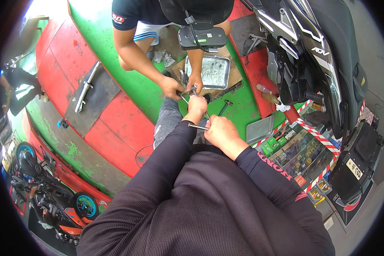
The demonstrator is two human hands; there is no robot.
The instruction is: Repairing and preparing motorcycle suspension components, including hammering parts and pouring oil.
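My left hand (197, 106) is closed on a metal part (193, 91) in the middle, where a co-worker's two hands (173, 87) also grip it and a thin rod. My right hand (221, 133) is closed on a steel T-handle tool (198, 127) just below and right of my left hand; its crossbar sticks out leftward. The far end of the metal part is partly hidden by fingers. Behind the hands lies a metal tray (217, 74) with dark-flecked contents on cardboard (235, 80). A hammer-like tool (225, 108) lies on the green surface to the right.
A motorcycle (320, 55) stands at the right, beside a second tray (259, 128) and a glass case (303, 158) of small goods. At the left are a red platform (102, 145) with a fork tube (88, 85) on a mat, another motorcycle (55, 200) and another person (17, 89).
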